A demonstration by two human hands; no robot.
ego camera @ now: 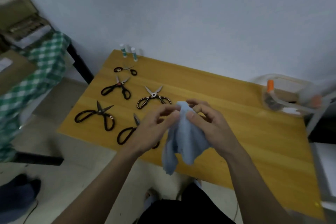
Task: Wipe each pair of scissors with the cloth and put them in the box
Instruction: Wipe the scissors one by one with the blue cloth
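Both hands hold a light blue cloth (183, 132) above the near middle of the yellow table (227, 114). My left hand (154, 127) pinches its top edge from the left, and my right hand (209, 123) pinches it from the right; the cloth hangs down below them. Several black-handled scissors lie open on the table's left half: a small pair (125, 70) at the back, one with a red pivot (117, 88), one with steel blades (153, 97), a large pair (98, 116), and one (127, 132) partly hidden under my left hand. A clear plastic box (283, 96) sits at the table's far right corner.
Two small white-and-green tubes (129, 52) stand at the table's back edge by the wall. An orange-capped item (270, 85) is in the clear box. A green checked cloth (41, 78) and cardboard boxes are at the left. A dark bag (18, 192) lies on the floor.
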